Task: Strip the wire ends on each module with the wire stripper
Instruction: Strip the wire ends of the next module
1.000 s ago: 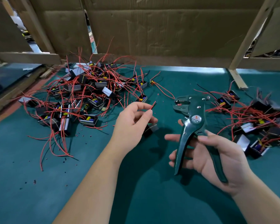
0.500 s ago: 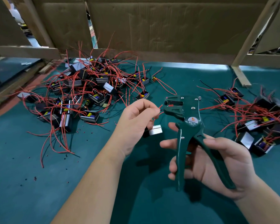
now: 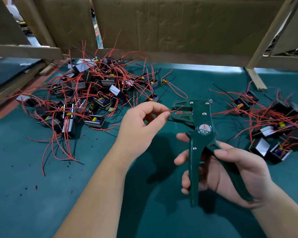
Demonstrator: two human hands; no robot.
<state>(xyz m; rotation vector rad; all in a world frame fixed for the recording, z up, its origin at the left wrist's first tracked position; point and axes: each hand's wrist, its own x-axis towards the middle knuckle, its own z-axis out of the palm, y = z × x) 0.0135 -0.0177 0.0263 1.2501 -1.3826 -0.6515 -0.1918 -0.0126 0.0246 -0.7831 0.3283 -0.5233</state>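
The left hand (image 3: 141, 129) pinches a thin red wire (image 3: 173, 110), its tip inside the dark green metal wire stripper (image 3: 203, 121). The right hand (image 3: 239, 174) grips its handles.

1. Past the pinching fingertips, the red wire (image 3: 175, 109) is concealed by the left hand (image 3: 138, 128); where it leads cannot be told.
2. One handle of the wire stripper (image 3: 203, 117) is partly covered by the right hand (image 3: 234, 172).
3. The right pile of modules (image 3: 272, 129) is cut off by the frame's edge.
4. The small print under "W01A" cannot be read.
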